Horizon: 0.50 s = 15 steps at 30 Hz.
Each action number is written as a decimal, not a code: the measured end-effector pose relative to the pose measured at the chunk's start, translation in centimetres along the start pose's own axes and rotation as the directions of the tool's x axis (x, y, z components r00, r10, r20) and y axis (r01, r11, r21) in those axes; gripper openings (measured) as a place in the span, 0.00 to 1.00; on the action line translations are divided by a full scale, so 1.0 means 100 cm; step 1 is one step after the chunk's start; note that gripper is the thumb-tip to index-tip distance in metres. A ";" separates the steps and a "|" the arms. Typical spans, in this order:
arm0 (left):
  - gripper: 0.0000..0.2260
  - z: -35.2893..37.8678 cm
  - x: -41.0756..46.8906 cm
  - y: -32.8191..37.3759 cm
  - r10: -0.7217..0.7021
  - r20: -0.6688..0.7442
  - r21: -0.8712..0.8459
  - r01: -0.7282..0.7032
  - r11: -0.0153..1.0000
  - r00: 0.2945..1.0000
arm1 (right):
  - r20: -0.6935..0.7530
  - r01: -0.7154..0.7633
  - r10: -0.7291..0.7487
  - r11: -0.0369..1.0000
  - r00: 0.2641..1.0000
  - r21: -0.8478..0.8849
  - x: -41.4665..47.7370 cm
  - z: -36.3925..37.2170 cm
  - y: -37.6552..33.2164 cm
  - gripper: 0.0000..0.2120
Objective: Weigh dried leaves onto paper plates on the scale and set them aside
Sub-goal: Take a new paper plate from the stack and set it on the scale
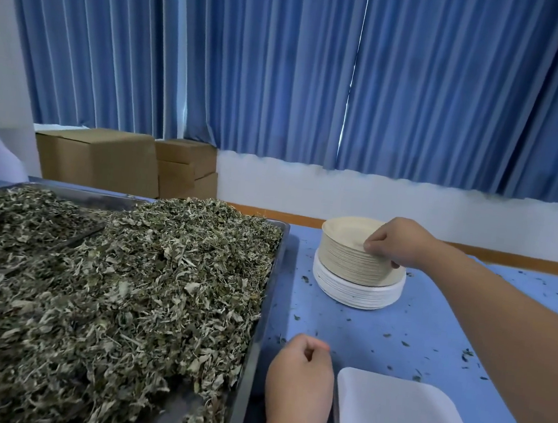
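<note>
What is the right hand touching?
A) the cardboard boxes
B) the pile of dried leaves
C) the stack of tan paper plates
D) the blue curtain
C: the right hand pinches the rim at the top of the tan paper plates, which sit on a white stack, away from the leaves, boxes and curtain.

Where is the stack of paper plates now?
In the head view, the stack of paper plates stands right of the leaf tray, gripped by the right hand.
</note>
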<state>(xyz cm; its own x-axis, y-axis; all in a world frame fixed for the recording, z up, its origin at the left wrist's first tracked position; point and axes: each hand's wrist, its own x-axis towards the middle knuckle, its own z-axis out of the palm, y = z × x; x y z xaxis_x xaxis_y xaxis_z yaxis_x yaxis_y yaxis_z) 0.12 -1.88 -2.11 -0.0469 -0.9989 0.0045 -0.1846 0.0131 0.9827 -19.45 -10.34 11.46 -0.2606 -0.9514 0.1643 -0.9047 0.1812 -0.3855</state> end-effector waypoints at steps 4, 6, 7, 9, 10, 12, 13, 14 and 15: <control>0.09 0.001 -0.001 0.000 0.000 -0.006 0.002 0.000 1.000 1.000 | -0.044 0.037 -0.035 0.998 0.998 0.056 -0.002 -0.008 -0.002 0.08; 0.09 0.000 -0.002 0.000 0.004 -0.007 0.020 -0.004 1.000 1.000 | -0.053 0.051 -0.048 0.997 0.997 0.057 -0.003 -0.011 -0.005 0.09; 0.09 0.000 -0.002 0.000 0.007 -0.006 0.026 -0.007 1.000 1.000 | -0.060 0.056 -0.053 0.997 0.997 0.055 -0.003 -0.012 -0.006 0.09; 0.09 0.000 -0.002 0.000 0.014 -0.002 0.038 -0.014 0.999 1.000 | -0.069 0.057 -0.053 0.996 0.996 0.066 -0.003 -0.014 -0.007 0.09; 0.09 0.000 -0.002 0.000 0.018 0.001 0.047 -0.018 0.999 1.000 | -0.074 0.058 -0.052 0.995 0.996 0.080 -0.003 -0.015 -0.007 0.09; 0.09 0.000 -0.002 0.000 0.026 0.006 0.061 -0.026 0.998 1.000 | -0.097 0.066 -0.053 0.989 0.994 0.129 -0.004 -0.014 -0.006 0.09; 0.09 0.001 -0.002 -0.001 0.030 0.008 0.062 -0.030 0.998 1.000 | -0.111 0.077 -0.059 0.983 0.992 0.166 -0.005 -0.013 -0.005 0.08; 0.09 0.001 -0.002 -0.001 0.032 0.009 0.061 -0.033 0.998 0.999 | -0.126 0.091 -0.066 0.974 0.990 0.205 -0.007 -0.011 -0.003 0.07; 0.09 0.001 -0.002 -0.001 0.034 0.010 0.060 -0.035 0.998 0.999 | -0.140 0.104 -0.071 0.965 0.988 0.240 -0.010 -0.010 -0.001 0.07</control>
<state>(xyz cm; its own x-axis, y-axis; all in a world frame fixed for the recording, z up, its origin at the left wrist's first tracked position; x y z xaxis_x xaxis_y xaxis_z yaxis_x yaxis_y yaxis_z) 0.08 -1.64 -2.18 -0.0625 -0.9974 0.0362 -0.2413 0.0503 0.9692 -19.43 -9.20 12.25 -0.2400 -0.9175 0.3173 -0.8196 0.0163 -0.5727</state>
